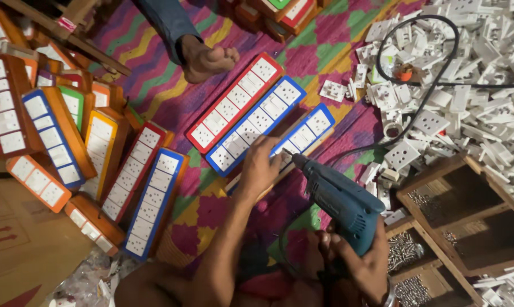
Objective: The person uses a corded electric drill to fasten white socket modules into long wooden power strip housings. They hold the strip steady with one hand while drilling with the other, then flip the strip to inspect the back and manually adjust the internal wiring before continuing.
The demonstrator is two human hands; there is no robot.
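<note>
Teal plastic forms the body of the electric drill [342, 202], which is gripped at its handle by the right hand [362, 261], the fingers wrapped closed around the grip near the trigger; its bit is pointed at the near end of a blue-framed socket board [302, 136] lying on the patterned floor mat [160, 74]. That board is pressed down by the left hand [260, 165], fingers spread flat over its white modules. Just beside it lie a second blue-framed board [256, 125] and a red-framed board [234, 102], side by side. The drill is judged fairly heavy and nose-weighted, best held at the handle as it is, with its black cord [422, 85] kept away from the bit. The board is judged stiff and light, with a wooden back and brittle plastic faces, so it is better held by the frame edges. A heap of loose white sockets [473, 74] and a wooden tray of screws [439, 227] are seen at the right
</note>
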